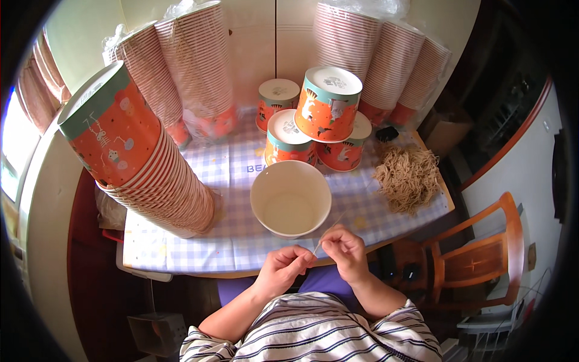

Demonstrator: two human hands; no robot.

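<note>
My left hand [282, 270] and my right hand [345, 248] meet at the table's near edge, both pinching a thin tan string [322, 239] that runs up between them. Just beyond my fingers stands an open white paper bucket [291, 198], upright and empty inside. Behind it sit a few upside-down orange and teal buckets [329, 104], one stacked on top of the others. A loose heap of tan strings [408, 176] lies to the right of them.
A tall leaning stack of orange buckets [136, 154] fills the left of the checked tablecloth [235, 241]. Wrapped stacks of buckets [193, 66] line the back wall on both sides. A wooden chair [482, 253] stands at the right.
</note>
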